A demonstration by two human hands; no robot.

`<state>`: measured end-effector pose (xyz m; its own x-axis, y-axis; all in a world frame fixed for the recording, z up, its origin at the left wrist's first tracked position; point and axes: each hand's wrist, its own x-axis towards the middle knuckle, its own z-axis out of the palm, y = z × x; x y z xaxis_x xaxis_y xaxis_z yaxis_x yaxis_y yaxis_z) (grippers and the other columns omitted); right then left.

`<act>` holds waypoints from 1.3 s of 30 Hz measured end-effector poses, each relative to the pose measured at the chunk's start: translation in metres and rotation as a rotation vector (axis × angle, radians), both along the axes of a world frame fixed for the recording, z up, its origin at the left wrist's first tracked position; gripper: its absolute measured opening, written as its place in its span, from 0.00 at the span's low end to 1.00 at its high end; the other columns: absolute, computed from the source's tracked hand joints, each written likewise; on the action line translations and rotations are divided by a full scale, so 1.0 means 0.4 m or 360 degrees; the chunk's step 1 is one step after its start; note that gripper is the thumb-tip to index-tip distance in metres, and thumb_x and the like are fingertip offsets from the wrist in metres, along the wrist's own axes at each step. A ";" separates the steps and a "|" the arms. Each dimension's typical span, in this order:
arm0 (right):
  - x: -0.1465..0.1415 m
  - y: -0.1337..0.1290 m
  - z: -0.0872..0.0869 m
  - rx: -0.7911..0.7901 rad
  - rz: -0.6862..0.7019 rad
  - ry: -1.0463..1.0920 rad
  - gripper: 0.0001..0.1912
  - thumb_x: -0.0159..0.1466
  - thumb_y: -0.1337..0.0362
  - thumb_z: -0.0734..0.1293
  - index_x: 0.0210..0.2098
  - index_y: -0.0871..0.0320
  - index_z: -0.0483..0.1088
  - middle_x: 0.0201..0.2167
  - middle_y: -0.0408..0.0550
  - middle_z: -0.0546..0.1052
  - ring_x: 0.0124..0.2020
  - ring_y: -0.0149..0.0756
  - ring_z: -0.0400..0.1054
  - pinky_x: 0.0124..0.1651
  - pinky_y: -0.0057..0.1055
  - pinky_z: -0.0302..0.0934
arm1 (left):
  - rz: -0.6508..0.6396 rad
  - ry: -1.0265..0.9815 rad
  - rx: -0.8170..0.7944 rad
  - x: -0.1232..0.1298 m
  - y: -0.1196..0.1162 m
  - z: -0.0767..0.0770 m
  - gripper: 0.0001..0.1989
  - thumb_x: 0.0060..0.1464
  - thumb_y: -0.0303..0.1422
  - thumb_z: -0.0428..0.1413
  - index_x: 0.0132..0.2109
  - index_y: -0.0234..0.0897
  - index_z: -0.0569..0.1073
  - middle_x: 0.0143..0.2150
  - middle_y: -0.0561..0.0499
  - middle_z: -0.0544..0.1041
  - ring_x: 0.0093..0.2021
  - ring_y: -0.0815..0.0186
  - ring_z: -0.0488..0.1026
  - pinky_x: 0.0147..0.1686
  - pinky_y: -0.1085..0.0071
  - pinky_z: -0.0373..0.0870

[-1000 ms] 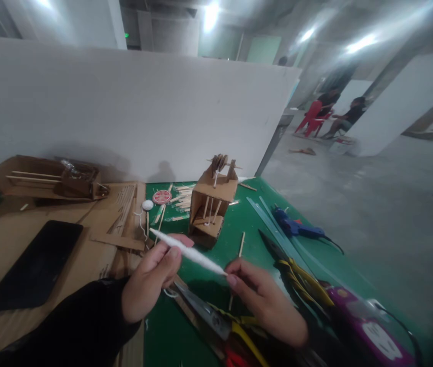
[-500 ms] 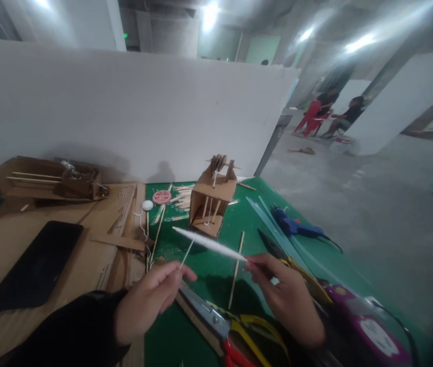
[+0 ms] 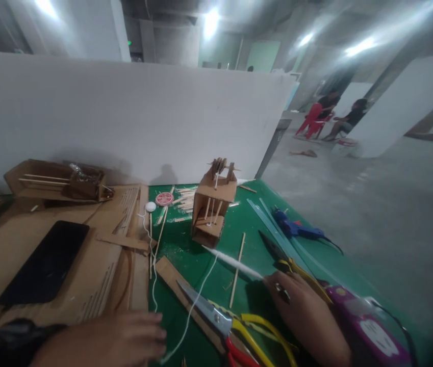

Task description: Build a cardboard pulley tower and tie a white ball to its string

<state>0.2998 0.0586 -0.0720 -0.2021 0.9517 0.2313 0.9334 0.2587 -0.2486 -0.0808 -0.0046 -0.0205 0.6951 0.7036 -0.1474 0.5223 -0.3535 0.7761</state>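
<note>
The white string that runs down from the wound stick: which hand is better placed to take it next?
The left hand, I think: its fingers look spread and lie near the lower end of the string, though touching is unclear. The right hand is busy gripping the stick.

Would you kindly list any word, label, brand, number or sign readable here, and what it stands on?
No text can be read.
Round red-and-white disc: markings too small to read.
Purple device: marks on its white panel too blurred to read.
</note>
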 end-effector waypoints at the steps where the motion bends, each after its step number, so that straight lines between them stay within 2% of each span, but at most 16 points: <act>1: -0.001 0.002 0.000 -0.0043 0.0021 0.0003 0.11 0.65 0.58 0.60 0.30 0.54 0.69 0.31 0.49 0.76 0.35 0.45 0.72 0.35 0.38 0.65 | 0.0287 0.0077 0.0110 -0.014 0.030 0.019 0.17 0.60 0.35 0.51 0.56 0.53 0.71 0.57 0.52 0.73 0.58 0.56 0.68 0.56 0.65 0.61; 4: -0.002 0.007 -0.003 -0.0064 0.0068 0.0038 0.08 0.65 0.60 0.61 0.36 0.56 0.69 0.36 0.50 0.76 0.39 0.46 0.70 0.42 0.42 0.65 | 0.0696 0.0305 0.0381 -0.045 0.184 0.064 0.16 0.62 0.37 0.47 0.53 0.44 0.74 0.53 0.48 0.77 0.52 0.55 0.72 0.52 0.63 0.64; 6: -0.002 0.008 -0.004 -0.0010 0.0085 0.0072 0.09 0.65 0.62 0.61 0.42 0.57 0.68 0.41 0.52 0.74 0.44 0.47 0.68 0.47 0.45 0.63 | 0.0864 0.0535 0.0672 -0.056 0.309 0.062 0.17 0.62 0.37 0.48 0.53 0.37 0.74 0.53 0.44 0.76 0.52 0.54 0.72 0.54 0.62 0.63; 8: -0.006 0.007 -0.001 0.0024 0.0121 0.0112 0.10 0.65 0.62 0.60 0.44 0.57 0.66 0.43 0.53 0.73 0.46 0.48 0.66 0.49 0.47 0.61 | 0.0944 0.0632 0.0716 -0.063 0.419 0.033 0.19 0.59 0.36 0.52 0.55 0.33 0.71 0.56 0.39 0.73 0.56 0.50 0.68 0.56 0.57 0.61; 10: -0.013 0.005 0.008 0.0042 0.0164 0.0160 0.10 0.66 0.61 0.60 0.45 0.56 0.66 0.43 0.52 0.72 0.46 0.47 0.65 0.49 0.47 0.61 | 0.1003 0.0703 0.0708 -0.066 0.495 -0.009 0.20 0.56 0.35 0.57 0.54 0.32 0.70 0.53 0.39 0.73 0.53 0.50 0.70 0.53 0.53 0.64; 12: -0.025 0.001 0.021 0.0050 0.0208 0.0203 0.09 0.66 0.61 0.60 0.45 0.56 0.65 0.43 0.52 0.72 0.46 0.47 0.65 0.48 0.46 0.60 | 0.1014 0.0734 0.0698 -0.066 0.534 -0.046 0.16 0.60 0.35 0.54 0.54 0.35 0.68 0.53 0.44 0.71 0.48 0.58 0.72 0.45 0.56 0.72; 14: -0.041 -0.003 0.040 0.0053 0.0268 0.0255 0.08 0.66 0.62 0.60 0.44 0.55 0.65 0.43 0.51 0.71 0.46 0.46 0.64 0.47 0.44 0.60 | 0.1022 0.0713 0.0706 -0.065 0.545 -0.065 0.15 0.60 0.35 0.54 0.53 0.35 0.68 0.52 0.44 0.71 0.47 0.59 0.72 0.44 0.57 0.72; 18: -0.088 -0.017 0.089 0.0050 0.0420 0.0493 0.07 0.67 0.64 0.60 0.44 0.54 0.65 0.43 0.50 0.71 0.44 0.42 0.65 0.46 0.40 0.60 | 0.1026 0.0520 0.0785 -0.038 0.500 -0.038 0.21 0.56 0.35 0.57 0.55 0.34 0.66 0.48 0.42 0.76 0.46 0.57 0.75 0.47 0.60 0.71; 20: -0.121 -0.023 0.117 -0.0049 0.0477 0.0694 0.07 0.67 0.63 0.60 0.44 0.54 0.65 0.42 0.49 0.71 0.43 0.40 0.66 0.45 0.37 0.61 | 0.0985 0.0384 0.0862 -0.003 0.440 -0.001 0.26 0.55 0.38 0.57 0.57 0.35 0.61 0.51 0.44 0.75 0.49 0.59 0.74 0.49 0.63 0.70; 22: -0.162 -0.028 0.143 -0.0288 0.0482 0.0907 0.08 0.67 0.61 0.60 0.45 0.53 0.65 0.39 0.47 0.72 0.38 0.37 0.67 0.41 0.34 0.63 | 0.0908 0.0277 0.0949 0.047 0.357 0.037 0.29 0.52 0.40 0.60 0.57 0.38 0.60 0.53 0.47 0.75 0.52 0.61 0.72 0.53 0.64 0.68; 24: -0.207 -0.029 0.163 -0.0553 0.0449 0.1126 0.16 0.65 0.59 0.64 0.51 0.53 0.63 0.38 0.46 0.73 0.36 0.36 0.67 0.41 0.33 0.63 | 0.0760 0.0155 0.1149 0.102 0.267 0.067 0.25 0.52 0.40 0.60 0.54 0.40 0.63 0.50 0.49 0.77 0.52 0.59 0.72 0.54 0.60 0.66; 26: -0.250 -0.028 0.173 -0.0713 0.0515 0.1389 0.27 0.60 0.57 0.69 0.56 0.53 0.59 0.46 0.48 0.72 0.42 0.38 0.67 0.46 0.34 0.63 | 0.0521 0.0071 0.1374 0.152 0.189 0.083 0.18 0.54 0.37 0.58 0.51 0.41 0.65 0.49 0.48 0.77 0.51 0.58 0.72 0.55 0.56 0.64; 28: -0.283 -0.026 0.175 -0.0847 0.0610 0.1617 0.25 0.59 0.56 0.70 0.53 0.55 0.62 0.46 0.49 0.72 0.44 0.39 0.67 0.47 0.34 0.62 | 0.0361 -0.0030 0.1419 0.187 0.137 0.083 0.19 0.55 0.32 0.57 0.53 0.40 0.63 0.46 0.49 0.78 0.49 0.59 0.73 0.57 0.57 0.62; 31: -0.304 -0.026 0.167 -0.0987 0.0613 0.1757 0.15 0.61 0.56 0.68 0.43 0.58 0.68 0.39 0.48 0.73 0.39 0.37 0.66 0.44 0.33 0.62 | 0.0400 -0.0074 0.1291 0.209 0.109 0.071 0.18 0.56 0.28 0.55 0.54 0.42 0.62 0.48 0.49 0.77 0.49 0.61 0.72 0.53 0.62 0.66; 37: -0.281 -0.019 0.138 -0.1200 0.0686 0.2033 0.16 0.65 0.55 0.64 0.49 0.55 0.62 0.35 0.43 0.70 0.32 0.30 0.64 0.38 0.28 0.60 | 0.0661 -0.0130 0.0526 0.198 0.115 0.047 0.24 0.56 0.38 0.56 0.58 0.46 0.60 0.55 0.48 0.70 0.47 0.63 0.73 0.47 0.65 0.70; 39: -0.272 -0.009 0.130 -0.1120 0.0711 0.1964 0.13 0.66 0.55 0.62 0.46 0.55 0.65 0.35 0.43 0.70 0.34 0.30 0.64 0.39 0.28 0.60 | 0.0695 -0.0139 0.0337 0.195 0.114 0.037 0.23 0.57 0.41 0.54 0.58 0.47 0.60 0.53 0.48 0.71 0.47 0.61 0.72 0.47 0.64 0.69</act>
<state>0.1908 0.0550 -0.0200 -0.5239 0.8518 0.0002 -0.0757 -0.0464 -0.9960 -0.0027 0.0411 -0.0058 0.3320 0.9402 0.0763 0.5931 -0.2709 0.7582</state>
